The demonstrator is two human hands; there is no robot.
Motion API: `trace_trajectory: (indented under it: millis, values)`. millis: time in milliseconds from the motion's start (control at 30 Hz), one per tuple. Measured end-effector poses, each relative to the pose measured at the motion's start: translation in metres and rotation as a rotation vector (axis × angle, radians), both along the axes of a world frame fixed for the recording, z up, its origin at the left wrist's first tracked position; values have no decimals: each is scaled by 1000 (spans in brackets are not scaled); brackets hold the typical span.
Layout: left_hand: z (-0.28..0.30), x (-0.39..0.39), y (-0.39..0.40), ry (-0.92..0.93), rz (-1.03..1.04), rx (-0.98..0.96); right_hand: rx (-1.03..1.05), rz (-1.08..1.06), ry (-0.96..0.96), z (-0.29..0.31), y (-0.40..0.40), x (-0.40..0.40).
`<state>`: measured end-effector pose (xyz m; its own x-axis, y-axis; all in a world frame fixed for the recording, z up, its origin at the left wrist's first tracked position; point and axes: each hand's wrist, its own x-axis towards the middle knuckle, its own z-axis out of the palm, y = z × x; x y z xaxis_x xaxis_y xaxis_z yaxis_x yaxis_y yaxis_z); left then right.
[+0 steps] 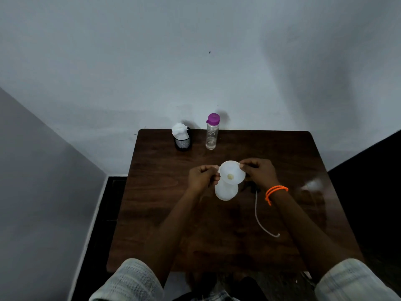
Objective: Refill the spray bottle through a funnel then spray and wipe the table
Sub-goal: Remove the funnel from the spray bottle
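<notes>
A dark wooden table (217, 235) stands pushed against a pale wall, and near its middle sits the white spray bottle (225, 191), its top off, with a white funnel (232, 175) seated in its neck. Both look like thin, light plastic, stiff enough to keep shape but easy to tip, so the bottle is best steadied low around its body while the funnel is held by its rim, where the wide lip gives the fingers purchase. The left hand (202, 178), at nine o'clock from the funnel, has its fingers curled and pinches the rim's small tab; the right hand (259, 172), at three o'clock, likewise curls in and pinches the opposite edge of the rim. An orange bracelet (276, 191) circles the right wrist. Just below that wrist, at about four o'clock from the bottle, lies what seems to be the dark spray head (251, 187) with its pale dip tube (260, 218) trailing toward the near edge, though the head is mostly hidden and hard to confirm. At twelve o'clock, near the wall, stands a clear water bottle (211, 133) with a purple cap, smooth and probably slippery when wet, so better gripped mid-body. At eleven o'clock a black mesh cup (183, 143) holds white tissue (179, 129), soft and light, ready for wiping.
</notes>
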<state>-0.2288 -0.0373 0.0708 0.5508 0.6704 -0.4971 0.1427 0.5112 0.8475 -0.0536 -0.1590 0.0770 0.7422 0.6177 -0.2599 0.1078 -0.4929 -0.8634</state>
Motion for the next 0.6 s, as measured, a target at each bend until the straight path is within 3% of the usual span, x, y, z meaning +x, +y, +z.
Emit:
trace_trajectory:
  millis: [167, 400, 600]
  values:
    - [6, 0, 1, 140, -95, 136, -45, 28, 16, 3, -2, -2]
    - [35, 8, 17, 21, -86, -70, 50, -15, 177, 38, 5, 7]
    - [54, 28, 38, -45, -107, -184, 84, 32, 81, 56, 16, 28]
